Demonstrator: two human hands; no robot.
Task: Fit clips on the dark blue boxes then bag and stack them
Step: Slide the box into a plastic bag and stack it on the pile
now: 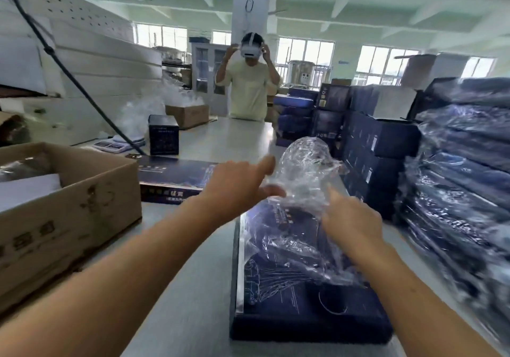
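Your dark blue box (311,296) lies flat on the surface (193,287) in the lower centre of the frame, with the clear plastic bag (300,180) ballooned over its far end and crumpled across the lid. Your left hand (234,188) reaches in from the lower left and pinches the bag's edge between thumb and forefinger. Your right hand (350,218), at centre right, presses against the film with the forefinger raised; whether the other fingers grip it is hidden, so I cannot tell.

The bag looks only partly drawn on, so the step in hand seems to be sleeving the box. The likely trouble from here:

- The thin film could snag on a near corner of the box and tear if you pull unevenly.
- With only one sure pinch, the mouth may slip off and collapse.
- Trapped air may leave the bag puffed, which would make it sit badly on the bagged stack (458,191) at right.
- A hard tug could slide the box toward the near edge.

Another blue box (171,180) lies behind, beside the cardboard carton (69,218) at left.
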